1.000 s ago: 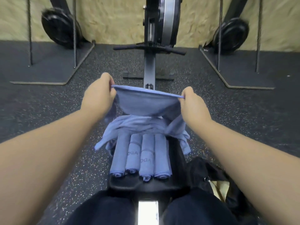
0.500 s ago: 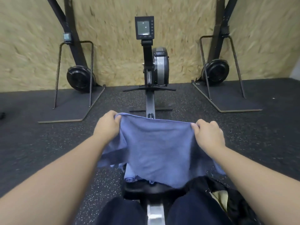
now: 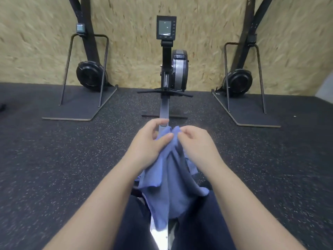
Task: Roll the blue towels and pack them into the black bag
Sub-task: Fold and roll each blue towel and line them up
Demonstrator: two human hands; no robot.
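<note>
Left hand (image 3: 150, 141) and right hand (image 3: 197, 143), close together, pinch the top edge of a blue towel (image 3: 169, 179) (hanging below both hands).

Both forearms are bare from the bottom of the view to the wrists, with no sleeves, watch or rings showing. The left hand (image 3: 149, 141) and right hand (image 3: 196, 143) wear no gloves. The legs wear dark navy trousers (image 3: 201, 222).

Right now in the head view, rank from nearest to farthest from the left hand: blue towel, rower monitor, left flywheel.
1. Blue towel: gripped by the left hand.
2. Left flywheel: far left, by the wall.
3. Rower monitor: straight ahead, highest up.
</note>
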